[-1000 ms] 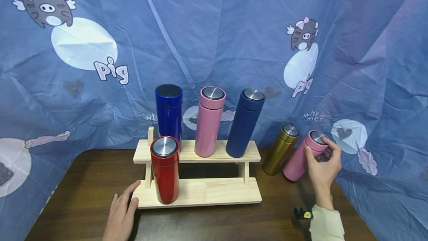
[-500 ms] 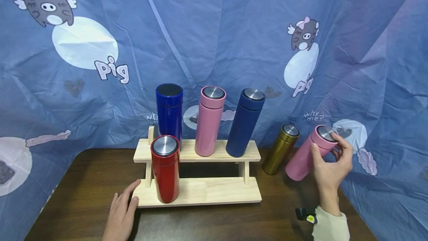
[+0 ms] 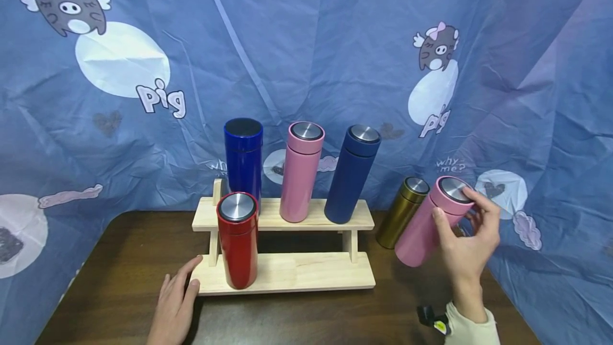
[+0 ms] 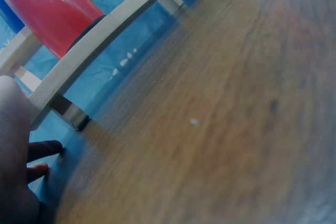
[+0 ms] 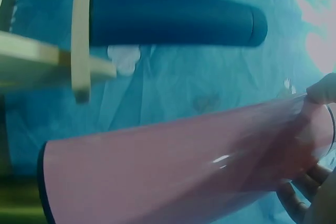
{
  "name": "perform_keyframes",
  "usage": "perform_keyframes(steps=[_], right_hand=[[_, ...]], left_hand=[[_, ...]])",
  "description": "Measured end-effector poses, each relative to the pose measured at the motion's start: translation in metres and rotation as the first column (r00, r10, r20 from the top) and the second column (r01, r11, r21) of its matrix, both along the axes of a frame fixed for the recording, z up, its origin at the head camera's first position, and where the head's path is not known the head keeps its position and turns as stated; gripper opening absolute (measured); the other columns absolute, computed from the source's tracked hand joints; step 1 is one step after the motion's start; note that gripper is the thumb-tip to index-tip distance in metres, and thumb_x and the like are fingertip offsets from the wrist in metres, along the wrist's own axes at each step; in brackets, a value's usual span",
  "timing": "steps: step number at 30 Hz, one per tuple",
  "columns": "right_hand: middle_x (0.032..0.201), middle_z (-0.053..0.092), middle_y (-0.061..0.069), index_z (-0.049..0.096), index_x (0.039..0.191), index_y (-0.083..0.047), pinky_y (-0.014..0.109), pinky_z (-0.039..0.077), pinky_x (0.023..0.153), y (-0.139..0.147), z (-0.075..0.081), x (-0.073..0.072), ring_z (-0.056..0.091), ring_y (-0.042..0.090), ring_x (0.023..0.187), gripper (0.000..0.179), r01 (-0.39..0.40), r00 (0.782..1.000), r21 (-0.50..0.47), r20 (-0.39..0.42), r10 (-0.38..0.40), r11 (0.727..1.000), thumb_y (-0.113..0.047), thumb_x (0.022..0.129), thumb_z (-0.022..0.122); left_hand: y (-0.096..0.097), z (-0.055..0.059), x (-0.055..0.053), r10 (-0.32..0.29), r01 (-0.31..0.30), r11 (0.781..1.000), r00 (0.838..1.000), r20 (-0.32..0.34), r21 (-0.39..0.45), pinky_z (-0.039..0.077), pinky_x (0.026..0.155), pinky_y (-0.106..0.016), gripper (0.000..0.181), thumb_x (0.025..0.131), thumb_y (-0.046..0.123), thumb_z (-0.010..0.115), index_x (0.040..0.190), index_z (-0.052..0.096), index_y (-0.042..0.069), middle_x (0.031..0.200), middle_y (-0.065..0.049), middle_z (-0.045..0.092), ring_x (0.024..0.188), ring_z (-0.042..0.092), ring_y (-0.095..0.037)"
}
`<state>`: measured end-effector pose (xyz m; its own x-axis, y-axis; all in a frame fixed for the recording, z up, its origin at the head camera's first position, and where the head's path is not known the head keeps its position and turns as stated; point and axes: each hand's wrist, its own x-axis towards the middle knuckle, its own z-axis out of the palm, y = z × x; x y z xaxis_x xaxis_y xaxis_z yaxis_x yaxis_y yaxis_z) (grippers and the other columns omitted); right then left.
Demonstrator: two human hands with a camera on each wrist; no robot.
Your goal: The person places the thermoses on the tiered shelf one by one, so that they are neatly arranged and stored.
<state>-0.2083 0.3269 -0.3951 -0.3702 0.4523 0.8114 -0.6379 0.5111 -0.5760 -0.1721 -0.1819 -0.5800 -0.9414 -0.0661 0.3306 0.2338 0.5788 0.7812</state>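
Note:
My right hand [image 3: 471, 241] grips a pink thermos bottle [image 3: 426, 225] near its steel-topped lid, thumb on one side and fingers on the other. Its dark-rimmed base shows in the right wrist view, where the pink bottle [image 5: 173, 166] lies across the frame. A shorter gold thermos [image 3: 402, 214] stands just left of it, partly covered by it. At the left end of a two-tier wooden rack [image 3: 316, 276], my left hand [image 3: 174, 302] rests with fingers extended, touching the lower shelf's end. On that shelf stands a red thermos [image 3: 239, 249].
Along the rack's upper shelf stand a glossy blue thermos [image 3: 244, 161], another pink thermos [image 3: 301, 180] and a matte navy thermos [image 3: 351, 180]. The rack sits on a dark brown wooden table [image 3: 287, 323]. Behind hangs a blue printed cloth [image 3: 306, 41].
The held pink thermos first shifted right and up, away from the gold one, then swung back left and nearer the viewer, now overlapping the gold thermos. My left hand stays put.

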Motion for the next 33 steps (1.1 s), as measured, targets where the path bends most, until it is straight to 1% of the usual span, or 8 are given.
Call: perform_keyframes(steps=[4, 7, 12, 18, 23, 30, 33], right_hand=[[0.132, 0.074, -0.002, 0.065, 0.135, 0.014, 0.019, 0.054, 0.095, -0.015, 0.003, 0.008, 0.07, 0.012, 0.114, 0.064, -0.042, 0.999, 0.036, 0.016, 0.041, 0.999, 0.012, 0.074, 0.086], [0.132, 0.074, -0.001, 0.064, 0.136, 0.014, 0.019, 0.054, 0.096, -0.028, 0.004, 0.012, 0.07, 0.013, 0.116, 0.065, -0.079, 0.997, 0.059, 0.029, 0.077, 0.995, 0.013, 0.074, 0.085], [0.133, 0.073, 0.0, 0.063, 0.136, 0.016, 0.02, 0.055, 0.1, -0.046, 0.003, 0.017, 0.071, 0.014, 0.118, 0.065, -0.145, 0.989, 0.086, 0.046, 0.142, 0.986, 0.017, 0.074, 0.083], [0.134, 0.071, 0.001, 0.061, 0.135, 0.018, 0.02, 0.056, 0.101, -0.061, -0.003, 0.018, 0.07, 0.014, 0.118, 0.066, -0.225, 0.974, 0.125, 0.05, 0.22, 0.966, 0.02, 0.073, 0.083], [0.138, 0.07, 0.003, 0.062, 0.135, 0.018, 0.02, 0.056, 0.101, -0.07, -0.007, 0.017, 0.07, 0.015, 0.119, 0.068, -0.272, 0.962, 0.161, 0.06, 0.266, 0.949, 0.021, 0.071, 0.084], [0.14, 0.069, 0.006, 0.063, 0.134, 0.016, 0.022, 0.055, 0.104, -0.086, -0.014, 0.019, 0.068, 0.017, 0.125, 0.068, -0.32, 0.947, 0.201, 0.085, 0.309, 0.926, 0.021, 0.07, 0.085], [0.14, 0.069, 0.008, 0.063, 0.134, 0.016, 0.023, 0.056, 0.105, -0.092, -0.017, 0.02, 0.068, 0.017, 0.125, 0.068, -0.342, 0.94, 0.213, 0.088, 0.331, 0.915, 0.02, 0.07, 0.086]], left_hand=[[0.0, -0.001, 0.0, -0.001, 0.001, 1.0, 1.0, -0.009, -0.001, 0.011, 0.126, -0.084, 0.042, 0.119, 0.018, 0.044, 0.157, 0.052, 0.001, 0.158, -0.031, 0.057, 0.145, 0.05, -0.062], [0.0, -0.001, 0.0, 0.001, -0.001, 1.0, 1.0, -0.013, 0.0, 0.011, 0.126, -0.084, 0.042, 0.119, 0.018, 0.044, 0.157, 0.052, 0.001, 0.158, -0.032, 0.057, 0.145, 0.05, -0.062], [0.0, -0.003, 0.0, 0.003, -0.003, 1.0, 0.999, -0.039, 0.003, 0.012, 0.126, -0.084, 0.042, 0.118, 0.017, 0.046, 0.156, 0.053, 0.001, 0.157, -0.032, 0.058, 0.144, 0.051, -0.062], [-0.001, -0.005, 0.0, 0.002, -0.002, 1.0, 0.998, -0.059, 0.003, 0.011, 0.128, -0.082, 0.041, 0.117, 0.015, 0.047, 0.156, 0.054, 0.002, 0.156, -0.031, 0.059, 0.143, 0.051, -0.061], [-0.001, -0.006, 0.0, 0.003, -0.002, 1.0, 0.997, -0.078, 0.008, 0.012, 0.128, -0.082, 0.041, 0.117, 0.016, 0.047, 0.155, 0.055, 0.002, 0.156, -0.03, 0.06, 0.144, 0.051, -0.06], [-0.001, -0.006, 0.0, 0.0, 0.0, 1.0, 0.998, -0.063, 0.002, 0.011, 0.128, -0.082, 0.042, 0.119, 0.018, 0.046, 0.156, 0.054, 0.002, 0.157, -0.031, 0.059, 0.144, 0.05, -0.062], [-0.001, -0.005, 0.0, 0.004, -0.003, 1.0, 0.998, -0.066, 0.002, 0.012, 0.127, -0.082, 0.041, 0.118, 0.018, 0.047, 0.156, 0.055, 0.002, 0.156, -0.03, 0.059, 0.144, 0.051, -0.061]])
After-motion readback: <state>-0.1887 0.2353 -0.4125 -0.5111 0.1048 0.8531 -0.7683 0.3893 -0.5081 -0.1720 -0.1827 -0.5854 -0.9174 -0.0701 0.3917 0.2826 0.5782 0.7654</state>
